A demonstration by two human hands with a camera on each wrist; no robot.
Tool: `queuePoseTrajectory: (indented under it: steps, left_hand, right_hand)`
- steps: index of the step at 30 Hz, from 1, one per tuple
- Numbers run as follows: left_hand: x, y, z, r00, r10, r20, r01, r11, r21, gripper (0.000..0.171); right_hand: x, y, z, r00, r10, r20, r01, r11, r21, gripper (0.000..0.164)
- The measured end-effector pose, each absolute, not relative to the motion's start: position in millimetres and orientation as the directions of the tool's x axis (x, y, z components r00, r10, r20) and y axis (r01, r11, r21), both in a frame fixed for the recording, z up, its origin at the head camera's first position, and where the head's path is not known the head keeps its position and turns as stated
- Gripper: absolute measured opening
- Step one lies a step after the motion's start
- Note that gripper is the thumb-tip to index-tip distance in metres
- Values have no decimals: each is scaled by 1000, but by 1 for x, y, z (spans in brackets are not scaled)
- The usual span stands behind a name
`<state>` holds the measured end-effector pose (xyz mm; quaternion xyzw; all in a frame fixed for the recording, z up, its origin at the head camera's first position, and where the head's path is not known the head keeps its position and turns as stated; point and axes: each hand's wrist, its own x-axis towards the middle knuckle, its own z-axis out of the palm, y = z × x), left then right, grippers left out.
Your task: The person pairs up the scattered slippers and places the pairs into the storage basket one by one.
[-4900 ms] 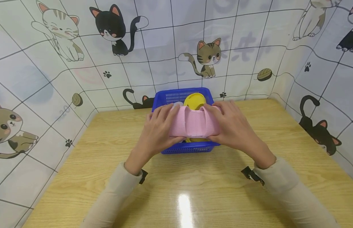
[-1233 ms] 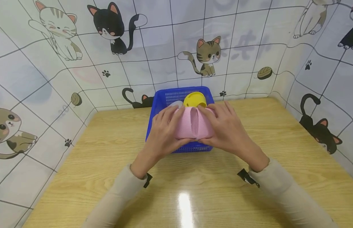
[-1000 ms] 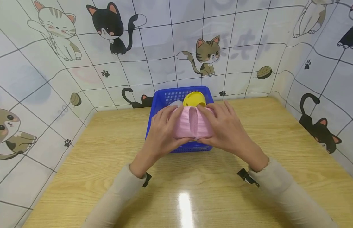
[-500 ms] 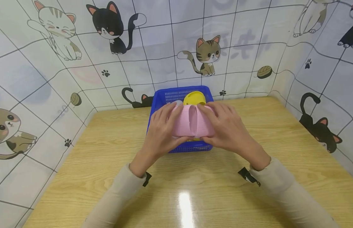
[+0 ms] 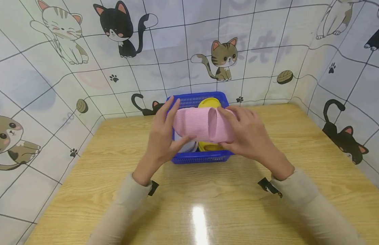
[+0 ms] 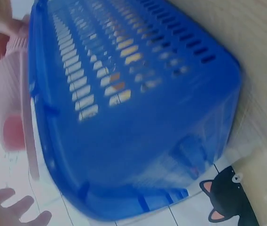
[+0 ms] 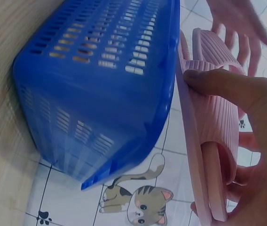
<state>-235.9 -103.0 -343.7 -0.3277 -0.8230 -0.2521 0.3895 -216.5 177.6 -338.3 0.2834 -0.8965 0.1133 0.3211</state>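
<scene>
A pair of pink ribbed slippers (image 5: 196,122), laid together, is held level above the blue basket (image 5: 201,155). My right hand (image 5: 248,134) grips their right end, and in the right wrist view its thumb presses the ribbed strap (image 7: 213,113). Around the left end, my left hand (image 5: 161,136) has its fingers spread and straight. In the left wrist view, those fingers (image 6: 18,207) stand apart from the slippers (image 6: 4,89). Yellow footwear (image 5: 210,102) and pale grey-white rounded items (image 5: 187,146) lie in the basket, partly hidden by the slippers.
The basket stands on a wooden table (image 5: 189,194) near its back edge. Behind and on both sides rise white wall sheets (image 5: 177,51) printed with cats and grid lines. A bright light reflection falls on the table's front.
My left hand has let go of the slippers' left end and moved left, its fingers spreading. The slippers have risen slightly, showing more of the basket's contents. The right hand keeps its grip.
</scene>
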Motion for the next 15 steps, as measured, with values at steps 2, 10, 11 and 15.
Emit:
queuePoseTrajectory:
  steps: [2, 10, 11, 15]
  left_hand:
    - [-241, -111, -343, -508, 271, 817, 728, 642, 240, 91]
    - [-275, -141, -359, -854, 24, 520, 420, 622, 661, 64]
    - [-280, -144, -363, -894, 28, 448, 366, 624, 691, 64]
    - [-293, -153, -379, -970, 80, 231, 229, 626, 745, 66]
  right_hand:
    - [-219, 181, -337, -648, -419, 636, -565, 825, -33, 105]
    - [-226, 194, -332, -676, -360, 643, -521, 851, -72, 99]
    - [-226, 196, -332, -676, -355, 645, -517, 853, -73, 99]
    - [-228, 202, -330, -671, -348, 655, -516, 853, -75, 99]
